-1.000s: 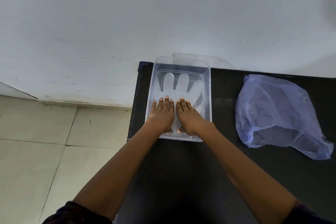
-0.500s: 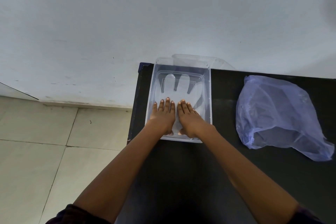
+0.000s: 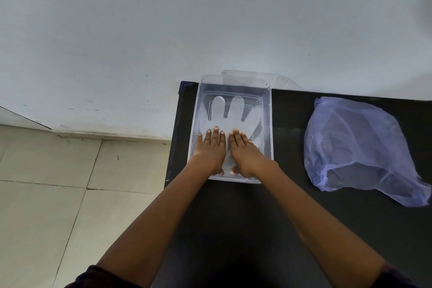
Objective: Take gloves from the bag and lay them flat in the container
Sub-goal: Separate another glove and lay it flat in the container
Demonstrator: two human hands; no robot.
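A clear plastic container point(image 3: 268, 124) stands at the far left corner of the black table. Inside it a thin translucent glove point(image 3: 233, 112) lies flat, fingers pointing to the wall. My left hand point(image 3: 211, 148) and my right hand point(image 3: 243, 151) rest palm down, side by side, on the glove's near half, fingers stretched out and holding nothing. A crumpled bluish plastic bag point(image 3: 357, 147) lies on the table to the right, its mouth toward me; what it holds is hidden.
The black table point(image 3: 292, 217) ends at its left edge just beside the container, with tiled floor point(image 3: 58, 194) below. A white wall runs behind. A clear lid point(image 3: 252, 77) leans against the wall behind the container.
Both hands have stayed flat on the glove, shifting only slightly. The bag and container have not moved.
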